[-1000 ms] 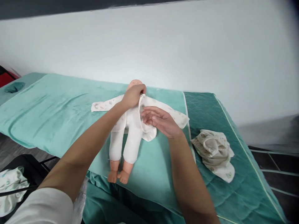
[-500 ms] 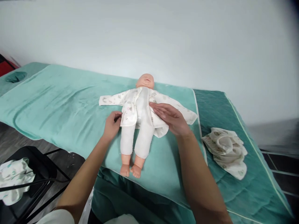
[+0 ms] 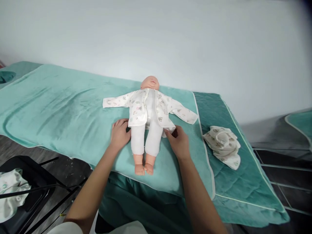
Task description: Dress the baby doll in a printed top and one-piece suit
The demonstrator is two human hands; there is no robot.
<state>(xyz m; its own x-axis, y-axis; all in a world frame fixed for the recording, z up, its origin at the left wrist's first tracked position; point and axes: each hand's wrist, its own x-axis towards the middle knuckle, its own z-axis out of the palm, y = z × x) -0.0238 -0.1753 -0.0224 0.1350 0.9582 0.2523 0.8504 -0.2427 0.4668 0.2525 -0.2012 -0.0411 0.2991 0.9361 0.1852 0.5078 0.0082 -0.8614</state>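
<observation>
A baby doll (image 3: pixel 149 83) lies on its back, its head toward the wall and bare feet toward me. It wears a white patterned baby jacket (image 3: pixel 138 112), unfastened down the front, with both sleeves spread outward, over a white body and legs. At the jacket's lower left edge, my left hand (image 3: pixel 120 135) is curled, its fingertips partly hidden against the cloth. My right hand (image 3: pixel 179 140) pinches the jacket's lower right hem between thumb and fingers.
The doll rests on a light green cover (image 3: pixel 80 107) over a massage bed. To the right, a crumpled patterned garment (image 3: pixel 225 146) lies on darker green quilting (image 3: pixel 248 182). At lower left stands a black folding chair (image 3: pixel 40 198) with a white cloth (image 3: pixel 12 191) on it.
My right hand has moved from the jacket's front panel down to its lower right hem. The right panel and sleeve now lie flatter. My left hand stays at the left hem. The view has shifted slightly.
</observation>
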